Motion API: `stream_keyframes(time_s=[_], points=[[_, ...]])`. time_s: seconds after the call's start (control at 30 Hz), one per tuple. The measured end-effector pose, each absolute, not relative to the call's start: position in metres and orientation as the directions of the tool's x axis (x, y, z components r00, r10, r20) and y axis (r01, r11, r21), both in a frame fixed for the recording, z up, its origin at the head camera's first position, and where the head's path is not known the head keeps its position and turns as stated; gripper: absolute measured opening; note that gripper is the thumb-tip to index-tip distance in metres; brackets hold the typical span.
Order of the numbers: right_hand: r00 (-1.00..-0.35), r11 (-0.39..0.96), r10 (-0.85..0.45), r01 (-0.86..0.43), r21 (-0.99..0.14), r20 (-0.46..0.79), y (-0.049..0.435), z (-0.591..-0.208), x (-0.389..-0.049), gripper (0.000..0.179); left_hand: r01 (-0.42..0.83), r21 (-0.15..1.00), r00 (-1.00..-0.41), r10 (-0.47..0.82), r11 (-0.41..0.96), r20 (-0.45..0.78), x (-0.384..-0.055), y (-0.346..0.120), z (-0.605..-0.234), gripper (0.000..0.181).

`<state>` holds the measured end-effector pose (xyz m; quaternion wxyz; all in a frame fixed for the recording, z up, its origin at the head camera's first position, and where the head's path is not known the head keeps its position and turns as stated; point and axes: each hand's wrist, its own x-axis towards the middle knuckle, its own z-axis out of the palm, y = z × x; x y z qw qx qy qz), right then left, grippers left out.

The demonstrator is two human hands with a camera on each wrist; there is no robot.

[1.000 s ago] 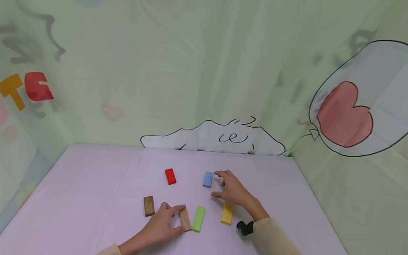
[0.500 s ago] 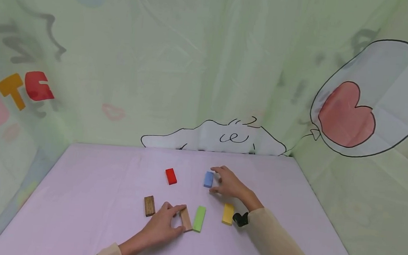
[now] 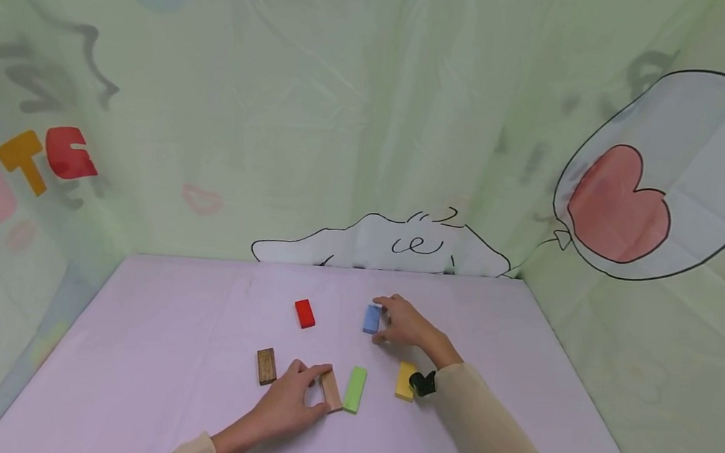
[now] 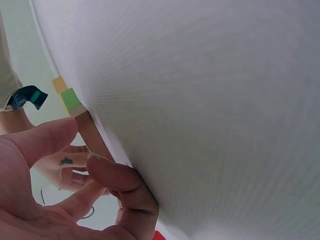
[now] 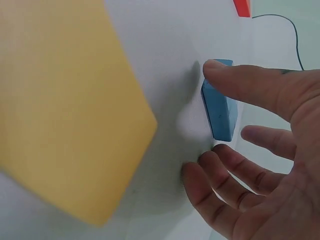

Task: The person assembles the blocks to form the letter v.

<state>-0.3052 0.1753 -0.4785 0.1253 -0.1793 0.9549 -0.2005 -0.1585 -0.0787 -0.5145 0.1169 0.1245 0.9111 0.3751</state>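
In the head view, my left hand (image 3: 287,401) is at a tan wooden block (image 3: 331,391) lying on the table, thumb at its near end and forefinger at its far end. The left wrist view shows the same block (image 4: 94,134) pinched end to end. Close by on its right lies a light green block (image 3: 355,390). My right hand (image 3: 407,324) spreads thumb and fingers around the ends of a blue block (image 3: 371,319). From the right wrist, the thumb overlaps one end of the blue block (image 5: 220,110); a gap shows at the fingers.
A red block (image 3: 305,313) lies at the back, left of the blue one. The dark brown block (image 3: 266,366) sits left of my left hand. Under my right wrist is a yellow block (image 3: 405,383), large in the right wrist view. Printed curtains surround the table (image 3: 185,326).
My right hand has moved left, bringing its thumb and forefinger around the blue block's ends. The left hand stays at the tan wooden block, and the blocks keep their places.
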Motion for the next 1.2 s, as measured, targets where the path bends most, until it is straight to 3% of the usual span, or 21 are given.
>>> stream_keyframes(time_s=[1.2], points=[[-0.886, 0.875, -0.411, -0.317, -0.366, -0.215, 0.1674, -0.475, -0.3109, 0.072, 0.173, 0.71, -0.939, 0.331, 0.683, -0.089, -0.1568, -0.08, -0.5137, 0.062]])
